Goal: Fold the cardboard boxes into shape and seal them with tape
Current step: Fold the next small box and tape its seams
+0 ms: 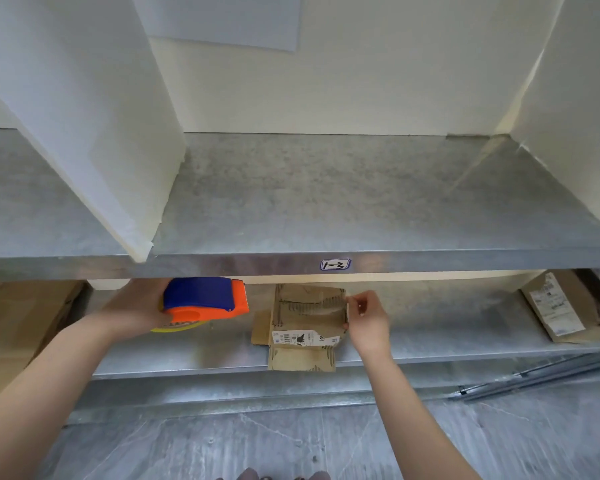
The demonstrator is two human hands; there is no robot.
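A small flattened brown cardboard box [305, 327] lies on the lower metal shelf [447, 344], with a torn white label across it and old tape strips on top. My right hand [368, 320] touches the box's right edge, its thumb and forefinger pinching at the upper right corner. My left hand [136, 306] grips a blue and orange tape dispenser [205, 299] with a yellowish tape roll, held just left of the box under the upper shelf's lip.
The upper metal shelf [326, 202] carries a tag reading 1-3 and white divider panels [94, 109] at left and right. A labelled cardboard box [565, 306] sits at the lower shelf's right end. More cardboard [18, 323] stands at the left. Metal rails [541, 375] lie on the floor.
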